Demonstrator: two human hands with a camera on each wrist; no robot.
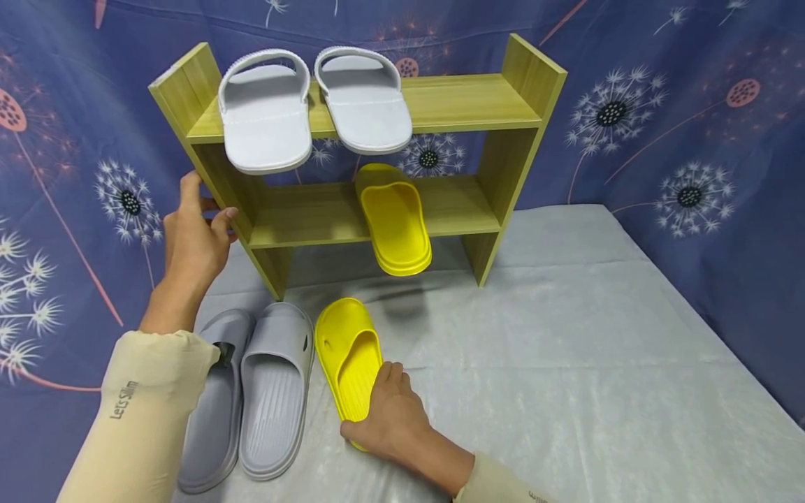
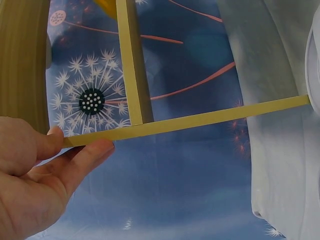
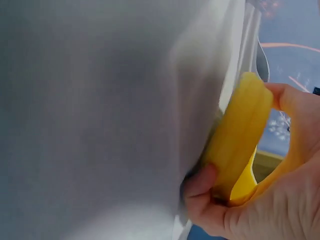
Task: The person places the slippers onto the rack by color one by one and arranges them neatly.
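Note:
My left hand pinches the left side panel of a wooden shoe rack. Thumb and fingers lie on either side of the panel's edge in the left wrist view. Lower down, my right hand grips the heel end of a yellow slipper, its toe pointing toward the rack. The right wrist view shows thumb and fingers around the sole of the yellow slipper; whether it touches the cloth is unclear. The matching yellow slipper rests on the rack's lower shelf, heel jutting over the front edge.
Two white slippers sit on the top shelf, overhanging its front. Left of the held slipper, a pair of grey slippers stands on the grey cloth, partly behind my left sleeve. A blue dandelion-print curtain hangs behind and at both sides.

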